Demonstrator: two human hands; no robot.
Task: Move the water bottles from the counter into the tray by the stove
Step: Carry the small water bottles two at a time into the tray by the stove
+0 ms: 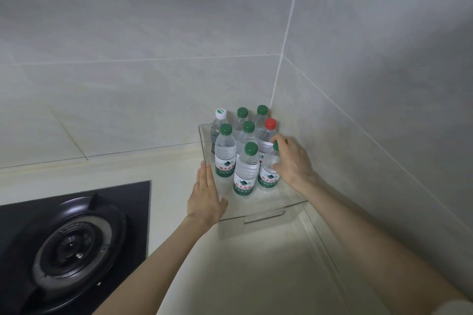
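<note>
Eight water bottles point(247, 171) are standing upright inside the clear tray point(265, 215) on the counter point(243, 263). The right hand point(291, 161) is curling round the green-capped bottle point(267, 176) at the tray's front right. The left hand point(204, 199) is lying flat, fingers straight and together, against the tray's left wall.

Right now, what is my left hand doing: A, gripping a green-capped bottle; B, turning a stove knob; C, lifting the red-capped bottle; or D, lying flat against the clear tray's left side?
D: the left hand lies flat with straight fingers along the left wall of the clear tray, holding nothing.
</note>
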